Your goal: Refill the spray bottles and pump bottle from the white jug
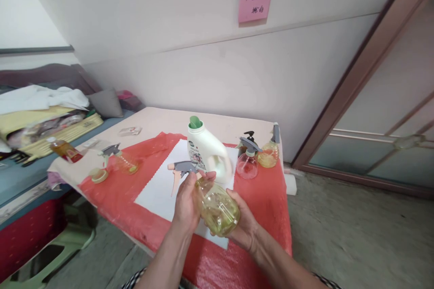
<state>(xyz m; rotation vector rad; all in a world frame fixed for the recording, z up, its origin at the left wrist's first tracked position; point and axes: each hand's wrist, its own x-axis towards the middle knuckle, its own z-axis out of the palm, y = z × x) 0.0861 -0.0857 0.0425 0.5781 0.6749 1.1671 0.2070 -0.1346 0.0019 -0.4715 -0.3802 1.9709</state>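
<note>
A yellow see-through spray bottle [219, 207] with a grey and pink trigger head is tilted between my two hands, above the table. My left hand [187, 201] is closed round its neck, just below the trigger head. The bottle's lower body rests in my right hand [244, 221], whose fingers curl round its side and underneath. Behind it stands a white detergent jug [205, 149], its green inner spout showing at the mouth. Under the jug lies a white sheet [159, 194] with a zigzag edge.
A red plastic sheet [267, 216] covers much of the table. To the right stand a clear pink spray bottle [247, 166], a yellow one [269, 156] and a black pump top [249, 135]. Leftward lie another spray bottle [127, 165], a round lid [99, 175] and an amber bottle [64, 150].
</note>
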